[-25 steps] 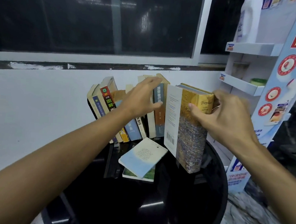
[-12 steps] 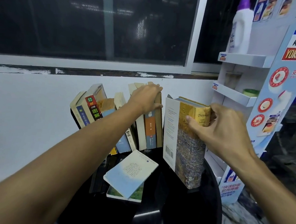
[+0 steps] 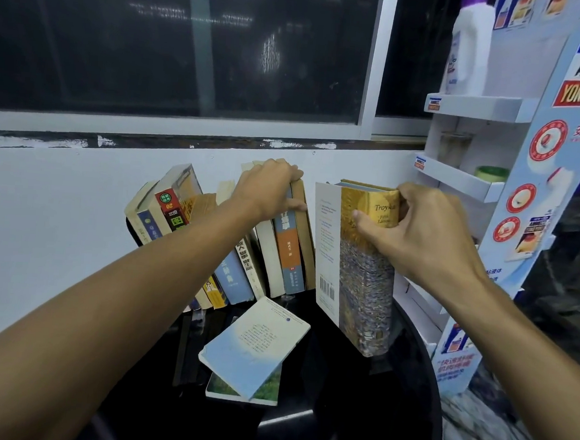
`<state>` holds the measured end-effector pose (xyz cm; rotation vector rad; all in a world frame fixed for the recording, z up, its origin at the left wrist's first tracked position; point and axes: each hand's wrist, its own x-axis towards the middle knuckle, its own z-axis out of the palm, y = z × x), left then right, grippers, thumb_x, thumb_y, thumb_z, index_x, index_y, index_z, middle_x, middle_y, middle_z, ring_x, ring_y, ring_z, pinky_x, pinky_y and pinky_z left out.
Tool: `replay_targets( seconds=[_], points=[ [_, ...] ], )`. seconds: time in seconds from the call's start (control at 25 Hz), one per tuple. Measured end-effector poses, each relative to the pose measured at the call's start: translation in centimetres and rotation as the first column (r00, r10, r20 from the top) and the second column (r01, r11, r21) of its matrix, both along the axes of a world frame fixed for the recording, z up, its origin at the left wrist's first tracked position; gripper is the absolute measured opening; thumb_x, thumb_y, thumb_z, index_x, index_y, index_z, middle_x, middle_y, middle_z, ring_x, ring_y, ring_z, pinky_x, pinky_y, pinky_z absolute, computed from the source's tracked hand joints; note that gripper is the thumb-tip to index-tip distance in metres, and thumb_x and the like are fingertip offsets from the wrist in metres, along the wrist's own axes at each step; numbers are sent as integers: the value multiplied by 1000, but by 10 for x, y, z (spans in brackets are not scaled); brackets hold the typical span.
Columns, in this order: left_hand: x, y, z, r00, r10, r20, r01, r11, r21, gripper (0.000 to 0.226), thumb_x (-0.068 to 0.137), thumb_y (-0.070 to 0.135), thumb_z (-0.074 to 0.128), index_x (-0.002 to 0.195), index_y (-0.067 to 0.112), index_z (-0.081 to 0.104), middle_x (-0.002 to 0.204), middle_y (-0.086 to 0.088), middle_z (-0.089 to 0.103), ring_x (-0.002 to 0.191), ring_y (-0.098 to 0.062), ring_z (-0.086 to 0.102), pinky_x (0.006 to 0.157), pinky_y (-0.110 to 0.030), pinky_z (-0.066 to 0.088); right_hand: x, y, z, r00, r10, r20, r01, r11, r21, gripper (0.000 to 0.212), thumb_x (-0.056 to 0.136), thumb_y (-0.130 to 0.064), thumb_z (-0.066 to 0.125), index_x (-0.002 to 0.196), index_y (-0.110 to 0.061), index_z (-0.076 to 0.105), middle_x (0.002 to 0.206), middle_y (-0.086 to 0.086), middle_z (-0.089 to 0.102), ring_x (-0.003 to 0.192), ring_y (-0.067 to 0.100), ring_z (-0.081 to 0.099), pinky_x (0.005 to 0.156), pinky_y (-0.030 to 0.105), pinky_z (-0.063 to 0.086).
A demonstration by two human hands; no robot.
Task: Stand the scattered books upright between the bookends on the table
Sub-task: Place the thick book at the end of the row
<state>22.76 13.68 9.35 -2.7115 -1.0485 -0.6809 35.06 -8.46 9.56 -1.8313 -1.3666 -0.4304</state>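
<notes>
A row of several books [image 3: 279,253] leans to the left against the white wall at the back of a round black table [image 3: 354,413]. My left hand [image 3: 266,190] rests on the tops of the rightmost books in that row, fingers curled over their upper edges. My right hand [image 3: 418,225] grips the top of a thick yellow book [image 3: 363,276], which stands upright on the table just right of the row with a gap between them. Two thin books lie flat in front: a pale blue book [image 3: 255,348] on top of a green-cornered book [image 3: 266,390]. No bookend is clearly visible.
A white cardboard display rack [image 3: 473,184] with shelves stands close to the right of the table; a white bottle [image 3: 469,46] is on its top shelf. A dark window [image 3: 177,40] runs above the wall. Marble floor [image 3: 493,436] shows at the lower right.
My left hand has slid along the book tops and now grips the rightmost ones. The yellow book stays upright in my right hand. The view has shifted slightly.
</notes>
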Motion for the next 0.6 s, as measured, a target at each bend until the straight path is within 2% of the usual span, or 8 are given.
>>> replay_targets(
  seconds=[0.12,0.32,0.48,0.6],
  points=[
    [-4,4,1,1000,-21,13,21,999,-41,68,83,53,75,140,21,57,133,-2,63,121,-29,57,92,-42,49,-1,8,10,999,0,40,1,1000,-10,40,82,-45,74,63,-19,49,56,-5,50,52,7,45,43,24,31],
    [-5,3,0,999,-23,32,25,998,-50,70,83,51,76,142,18,56,136,-4,62,122,-29,57,93,-42,49,1,31,26,997,2,77,-2,1000,0,41,81,-46,74,70,-7,62,67,10,64,63,24,61,54,40,51],
    [-5,5,-1,999,-32,24,33,999,-38,62,82,53,75,132,18,62,118,-3,65,109,-27,59,76,-36,45,1,53,34,996,4,89,-5,1000,10,43,81,-47,73,70,-7,60,67,11,60,60,22,54,49,32,39],
    [-7,5,-1,999,-30,35,32,998,-51,55,81,53,77,121,17,66,109,-3,65,101,-26,59,76,-37,49,-2,68,36,995,-24,94,23,1000,18,43,82,-47,72,66,-12,53,62,4,49,55,16,45,45,28,29]
  ],
)
